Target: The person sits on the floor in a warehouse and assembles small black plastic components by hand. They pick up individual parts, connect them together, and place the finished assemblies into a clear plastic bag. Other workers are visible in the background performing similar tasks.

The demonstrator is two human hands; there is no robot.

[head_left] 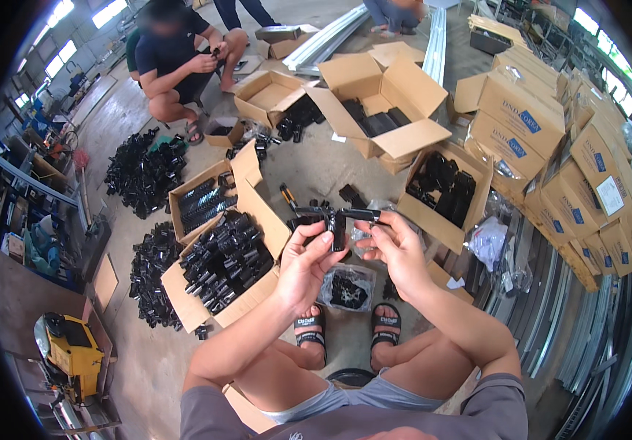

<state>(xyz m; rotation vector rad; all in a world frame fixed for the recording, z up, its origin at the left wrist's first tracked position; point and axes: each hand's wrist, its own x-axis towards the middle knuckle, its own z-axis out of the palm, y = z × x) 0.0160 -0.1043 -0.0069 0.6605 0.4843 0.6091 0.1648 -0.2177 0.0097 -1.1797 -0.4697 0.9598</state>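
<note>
Between the hands: black part [338, 236], pinched in the left hand [303, 265]. Right hand [398, 253] at outer end of black rod [360, 215] meeting it; grip unclear. Below hands: plastic-lined box [325, 297]. Left of them: open carton [182, 301], black pieces inside.

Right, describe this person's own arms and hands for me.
The left hand and right hand are ungloved, and both forearms are uncovered. Short, loose dark grey sleeves cover the upper arms. No watch or bracelet shows at either wrist; rings are too small to rule out.
</note>
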